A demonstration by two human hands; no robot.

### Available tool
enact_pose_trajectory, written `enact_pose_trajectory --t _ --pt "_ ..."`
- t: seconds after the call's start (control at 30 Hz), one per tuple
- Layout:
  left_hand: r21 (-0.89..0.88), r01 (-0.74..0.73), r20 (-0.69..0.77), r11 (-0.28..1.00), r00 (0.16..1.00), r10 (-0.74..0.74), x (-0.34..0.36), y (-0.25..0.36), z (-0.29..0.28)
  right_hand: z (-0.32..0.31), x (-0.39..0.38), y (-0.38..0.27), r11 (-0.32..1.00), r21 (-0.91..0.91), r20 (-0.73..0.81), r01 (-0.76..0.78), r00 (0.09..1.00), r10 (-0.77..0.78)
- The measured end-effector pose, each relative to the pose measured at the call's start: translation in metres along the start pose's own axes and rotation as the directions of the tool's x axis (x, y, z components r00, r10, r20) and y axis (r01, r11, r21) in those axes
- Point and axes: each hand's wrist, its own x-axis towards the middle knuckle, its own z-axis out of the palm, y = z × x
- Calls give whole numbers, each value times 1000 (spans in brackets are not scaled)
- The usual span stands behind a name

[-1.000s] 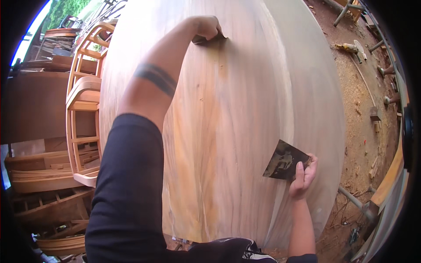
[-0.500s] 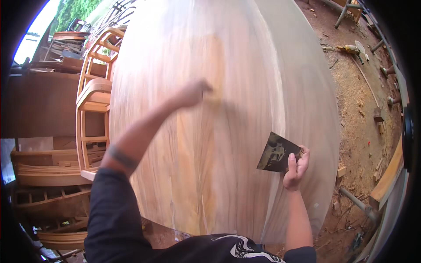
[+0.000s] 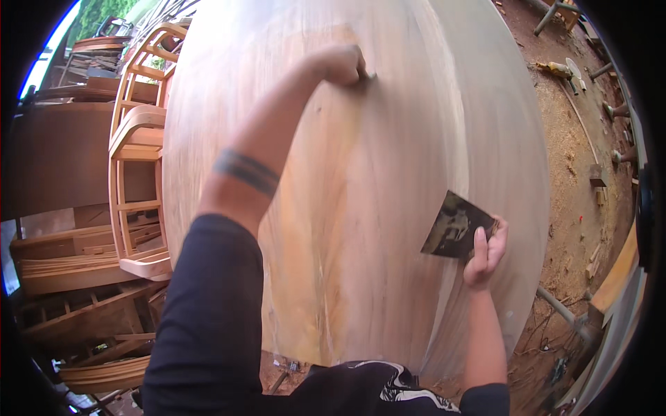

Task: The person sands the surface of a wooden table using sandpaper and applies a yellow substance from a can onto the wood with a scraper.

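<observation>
Stretched far out over the large wooden panel (image 3: 395,208), my left hand (image 3: 341,66) is closed, with its fingers bent down near the surface. A small blurred tip (image 3: 372,75) shows beside its fingers; what they hold is mostly hidden. My right hand (image 3: 487,253) grips a dark square plate (image 3: 454,227) by its right corner, thumb on top. Pale, yellowish smears cover part of the plate, which is held above the panel's right part. The panel has streaky grain, a yellow-brown band down its middle and a pale line to the right.
Left of the panel stand wooden chair frames (image 3: 132,156), with curved wood pieces (image 3: 76,267) stacked beyond them. On the right, a yellow power tool (image 3: 553,68) lies on a dirt floor (image 3: 572,187) strewn with sawdust. Wood offcuts (image 3: 598,175) lie there too.
My left hand has moved farther away across the panel and slightly right. My right hand, still holding the plate, appears a little farther right and higher. The whole view has shifted somewhat.
</observation>
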Motion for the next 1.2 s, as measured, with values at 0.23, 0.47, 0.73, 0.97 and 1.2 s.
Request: enact_pose_trajectory --t 0.23,0.47,0.73,0.97,1.2 --pt "-128 195 -199 972 955 -218 -145 109 90 -13 7 8 997 8 98 72 993 -73" --pt "-269 101 211 958 977 -44 -253 154 119 -10 3 6 995 23 48 102 994 -103" --pt "37 158 -190 987 971 -148 -41 -3 -1 -6 -1 11 994 -22 106 111 988 -108" --pt "16 47 81 999 996 -48 -72 50 37 -6 2 5 994 21 47 105 993 -106" --pt "-34 200 49 979 979 -198 -203 151 121 -8 8 17 982 -48 60 185 981 -182"
